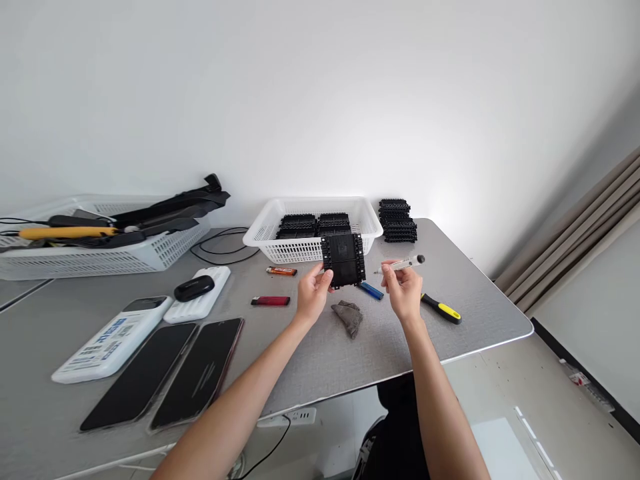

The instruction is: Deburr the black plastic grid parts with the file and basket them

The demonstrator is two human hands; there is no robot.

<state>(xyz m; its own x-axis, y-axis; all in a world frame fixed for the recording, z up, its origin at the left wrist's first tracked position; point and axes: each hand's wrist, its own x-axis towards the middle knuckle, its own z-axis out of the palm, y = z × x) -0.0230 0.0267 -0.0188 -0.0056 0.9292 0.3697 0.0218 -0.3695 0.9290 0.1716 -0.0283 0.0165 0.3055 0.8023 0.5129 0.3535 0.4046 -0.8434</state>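
Note:
My left hand (314,293) grips a flat black plastic panel (345,260) with toothed side edges by its lower left corner, thumb on the face. The panel is held up off the table, in front of the white basket (265,248). To the right, my right hand (404,290) pinches a pen (406,263) with a pale barrel and dark end. Its tip points left toward the panel, apart from it. A crumpled grey cloth (349,318) lies below the panel. A blue lighter (371,291) rests between my hands, and a yellow-black tool handle (441,309) is beside my right wrist.
Similar black panels (300,225) sit in the basket, and a stack of them (397,220) stands to its right. Red (271,301) and orange (281,271) lighters, two phones (197,373), power banks (113,340) and a tool-filled basket (150,257) occupy the left side.

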